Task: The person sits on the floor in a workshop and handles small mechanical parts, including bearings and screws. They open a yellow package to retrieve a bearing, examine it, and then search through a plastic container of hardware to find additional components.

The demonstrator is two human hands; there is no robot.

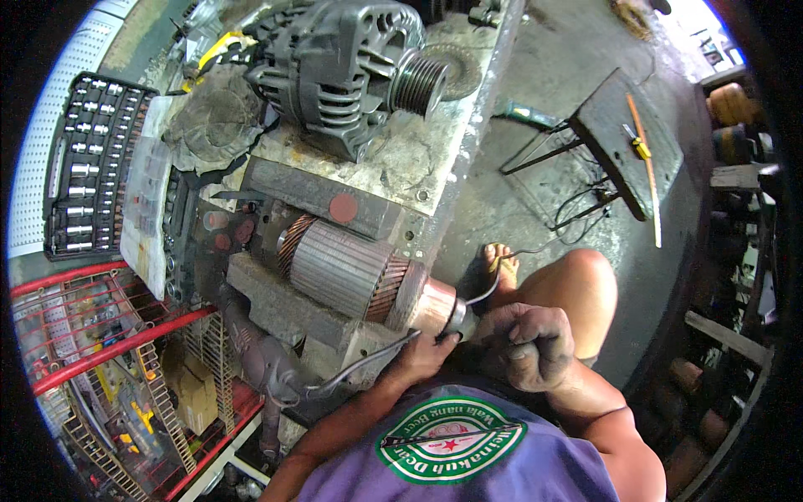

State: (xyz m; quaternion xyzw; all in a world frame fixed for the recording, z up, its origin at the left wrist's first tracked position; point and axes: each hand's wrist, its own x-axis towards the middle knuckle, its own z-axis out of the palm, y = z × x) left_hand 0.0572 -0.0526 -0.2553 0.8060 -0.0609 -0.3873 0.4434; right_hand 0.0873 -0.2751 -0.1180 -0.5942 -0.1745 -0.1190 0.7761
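Observation:
A motor armature (pixel 339 263) with steel laminations, copper windings and a bright copper commutator (pixel 437 303) lies slanted between the heavy jaws of a bench vise (pixel 280 301). My left hand (pixel 425 356) is at the commutator's shaft end, fingers curled in; what they grip is hidden. Just to its right my right hand (pixel 535 345) is closed in a fist, its fingers folded toward the palm; anything inside cannot be made out. A grey cord (pixel 364 361) runs from the vise toward my left hand. Another thin cord (pixel 500 266) leads away beyond the shaft end.
A large alternator (pixel 343 75) with a ribbed pulley stands on the bench. At left are a socket set (pixel 92 167) and a red-framed wire rack (pixel 125 360). A low stool (pixel 619 142) bears a yellow-handled tool (pixel 640 149). Shelves (pixel 728 326) line the right.

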